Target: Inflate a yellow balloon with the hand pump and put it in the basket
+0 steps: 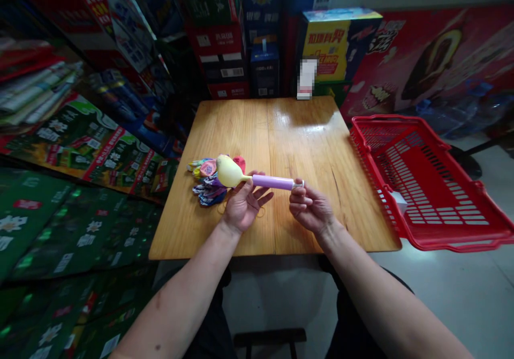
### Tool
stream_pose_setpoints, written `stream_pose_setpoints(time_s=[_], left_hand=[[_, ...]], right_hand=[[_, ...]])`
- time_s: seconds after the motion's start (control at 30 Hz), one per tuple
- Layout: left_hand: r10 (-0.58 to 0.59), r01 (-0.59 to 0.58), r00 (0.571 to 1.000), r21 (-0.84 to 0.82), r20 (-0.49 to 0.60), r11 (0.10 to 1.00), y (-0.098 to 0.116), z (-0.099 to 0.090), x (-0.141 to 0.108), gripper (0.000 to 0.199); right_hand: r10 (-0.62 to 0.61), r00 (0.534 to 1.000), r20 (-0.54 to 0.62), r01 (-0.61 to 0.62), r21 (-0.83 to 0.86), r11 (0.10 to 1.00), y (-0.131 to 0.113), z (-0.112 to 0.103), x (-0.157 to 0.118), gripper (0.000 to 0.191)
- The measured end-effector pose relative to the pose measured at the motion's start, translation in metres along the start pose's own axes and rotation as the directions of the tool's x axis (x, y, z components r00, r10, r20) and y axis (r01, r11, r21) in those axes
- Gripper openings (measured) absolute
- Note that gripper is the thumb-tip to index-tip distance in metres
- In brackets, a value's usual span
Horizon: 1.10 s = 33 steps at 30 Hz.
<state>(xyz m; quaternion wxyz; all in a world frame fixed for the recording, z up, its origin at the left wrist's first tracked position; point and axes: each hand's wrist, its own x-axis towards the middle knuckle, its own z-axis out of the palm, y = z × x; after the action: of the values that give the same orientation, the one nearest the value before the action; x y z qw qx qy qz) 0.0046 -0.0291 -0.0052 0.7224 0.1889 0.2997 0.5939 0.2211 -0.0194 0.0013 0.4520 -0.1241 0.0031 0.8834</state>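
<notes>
Head view: left hand (240, 209) pinches yellow balloon (228, 172) at neck, likely light, fragile, best held there; right hand (311, 207) grips purple balloon pump (273, 182) by handle.

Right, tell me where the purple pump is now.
In the head view, the purple pump is held above the wooden table, between the left hand and right hand, right of the pale yellow balloon.
</notes>
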Motion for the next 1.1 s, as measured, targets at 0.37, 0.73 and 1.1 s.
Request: stream_pose_setpoints(time_s=[0.37,0.73,1.1], left_hand=[[0.082,-0.082,0.996,0.007,-0.034,0.997,0.004,0.032,-0.132,0.027],[0.109,-0.11,0.992,0.011,0.066,0.994,-0.026,0.075,-0.281,0.028],[0.107,-0.103,0.992,-0.06,0.068,0.993,-0.057,0.08,-0.34,0.029]], right_hand=[[-0.108,0.994,-0.019,0.109,0.091,0.99,0.049,0.007,-0.134,0.012],[-0.048,0.999,-0.004,0.048,0.051,0.998,0.143,0.041,-0.256,0.012],[-0.112,0.993,0.029,0.112,-0.017,0.994,0.146,0.043,-0.34,0.01]])
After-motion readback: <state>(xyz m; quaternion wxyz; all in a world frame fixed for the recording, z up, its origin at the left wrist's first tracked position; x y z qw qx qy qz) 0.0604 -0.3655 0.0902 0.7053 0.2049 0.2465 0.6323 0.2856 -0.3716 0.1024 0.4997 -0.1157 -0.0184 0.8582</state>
